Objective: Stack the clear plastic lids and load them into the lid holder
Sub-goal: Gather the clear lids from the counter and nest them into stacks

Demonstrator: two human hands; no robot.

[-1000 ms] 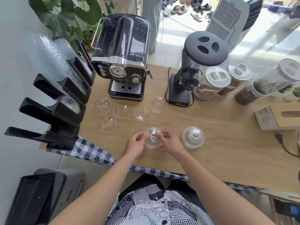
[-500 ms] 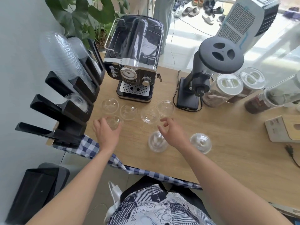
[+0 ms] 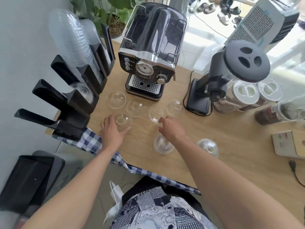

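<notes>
Our left hand (image 3: 112,131) cups one clear domed plastic lid (image 3: 123,121) with fingers spread, while our right hand (image 3: 171,128) reaches open-fingered to another clear dome lid (image 3: 156,114) on the wooden surface (image 3: 231,138).

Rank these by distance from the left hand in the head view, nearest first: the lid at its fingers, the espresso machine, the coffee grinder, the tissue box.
1. Lid, right at the left hand, by its fingers.
2. Espresso machine, behind, centre of counter.
3. Coffee grinder, back right.
4. Tissue box, far right edge.
</notes>
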